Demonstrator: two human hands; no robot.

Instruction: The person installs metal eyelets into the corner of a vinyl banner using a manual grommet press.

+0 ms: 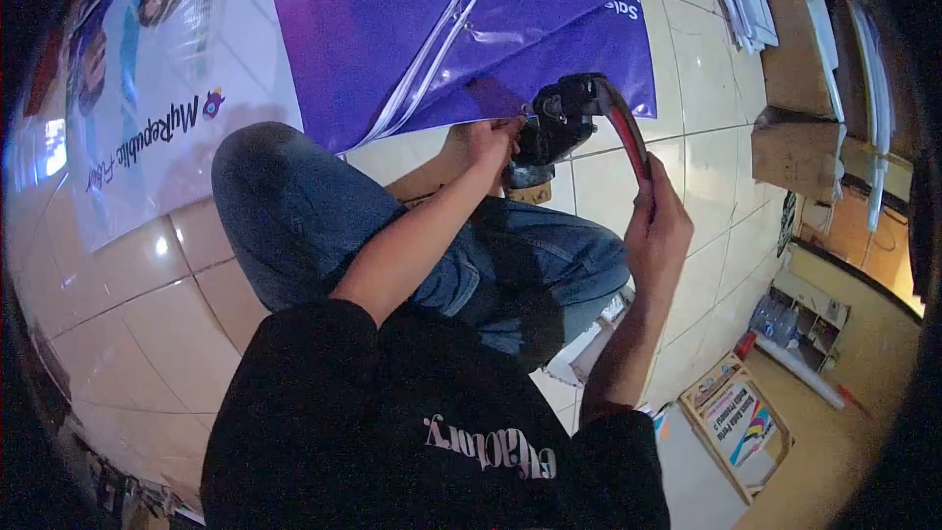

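- Banner (471, 10), purple vinyl, spread over the tiled floor (147, 285); likely limp and slick, its edge lying at the press.
- Cardboard boxes (795, 59), well apart at right, blocking nothing.
- Lever press (554, 128), black, probably heavy and rigid, before the knees.
- Right hand (659, 226) closed around its red lever (628, 137).
- Left hand (488, 142) pinching the banner edge.

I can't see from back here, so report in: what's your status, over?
Left hand holding purple banner edge at the press. Right hand shut round red handle. Nothing in the way, over.
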